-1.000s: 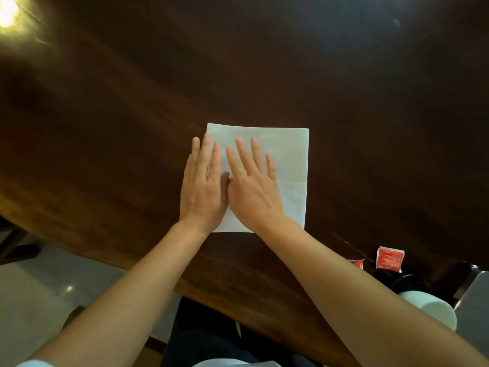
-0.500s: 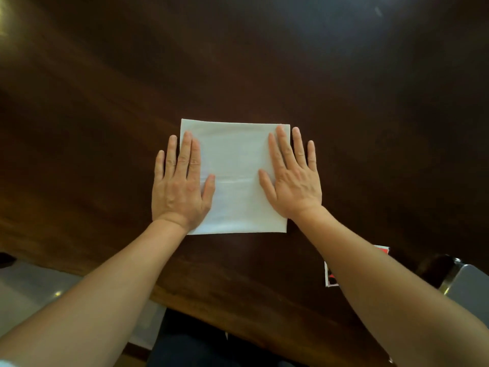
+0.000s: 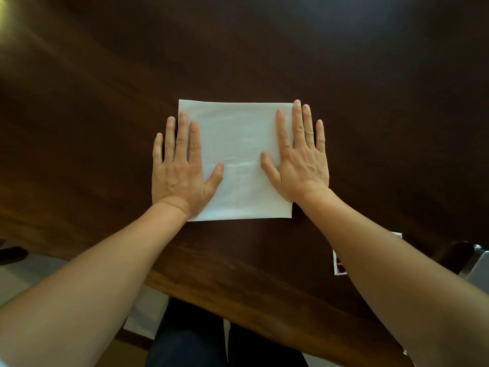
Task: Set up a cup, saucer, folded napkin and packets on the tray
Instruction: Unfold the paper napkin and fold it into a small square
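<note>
Head view: white napkin (image 3: 238, 154) flat on dark surface (image 3: 370, 75); left hand (image 3: 180, 176) and right hand (image 3: 301, 168) press its side edges, fingers straight, each grip apart

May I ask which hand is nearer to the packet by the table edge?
Right. The right hand rests on the napkin's right edge, beyond the packet; the left hand rests on its left edge, farther off.

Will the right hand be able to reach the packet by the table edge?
Probably yes. The right hand rests flat on the napkin, holding nothing, and the packet lies close on the table, partly hidden beneath that arm.
</note>
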Demonstrator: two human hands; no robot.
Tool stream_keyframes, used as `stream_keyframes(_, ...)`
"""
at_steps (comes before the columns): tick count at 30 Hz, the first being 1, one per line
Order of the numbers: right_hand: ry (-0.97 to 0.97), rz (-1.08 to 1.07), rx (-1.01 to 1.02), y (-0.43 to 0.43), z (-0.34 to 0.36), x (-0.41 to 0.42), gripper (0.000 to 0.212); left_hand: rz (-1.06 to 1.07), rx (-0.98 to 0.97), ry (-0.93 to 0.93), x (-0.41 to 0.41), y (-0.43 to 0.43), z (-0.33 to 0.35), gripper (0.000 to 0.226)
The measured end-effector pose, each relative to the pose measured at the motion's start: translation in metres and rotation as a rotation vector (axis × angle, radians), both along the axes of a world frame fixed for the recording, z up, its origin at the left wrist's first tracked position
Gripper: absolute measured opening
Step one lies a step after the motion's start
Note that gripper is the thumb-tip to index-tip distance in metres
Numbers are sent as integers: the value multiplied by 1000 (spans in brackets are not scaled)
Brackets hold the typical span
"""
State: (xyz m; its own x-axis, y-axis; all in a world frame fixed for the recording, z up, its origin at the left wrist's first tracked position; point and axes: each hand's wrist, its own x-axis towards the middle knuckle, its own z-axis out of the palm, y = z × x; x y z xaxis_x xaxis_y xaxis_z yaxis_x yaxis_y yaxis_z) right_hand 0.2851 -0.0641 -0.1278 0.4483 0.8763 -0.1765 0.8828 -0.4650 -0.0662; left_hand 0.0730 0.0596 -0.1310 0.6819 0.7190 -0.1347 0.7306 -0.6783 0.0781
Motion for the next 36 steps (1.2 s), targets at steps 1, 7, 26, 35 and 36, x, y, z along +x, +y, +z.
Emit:
stream_keyframes(1, 2, -3, -11, -1, 1, 0, 80, 1, -1, 6, 0, 0, 1, 89)
stream_keyframes(7, 146, -133, -45, 22, 31, 0, 81, -73, -149, 207, 10, 14, 29, 95)
stream_keyframes(26, 498, -366, -92, 69, 115, 11, 24, -281, -346, 170, 96, 104, 96, 28)
stream_keyframes(35, 418, -575, 5, 35, 160, 44, 26, -399, -291, -92, 126, 117, 143, 5)
stream_keyframes(36, 419, -593, 8, 33, 161, 45, 27, -426, -304, -108, 129, 118, 147, 5)
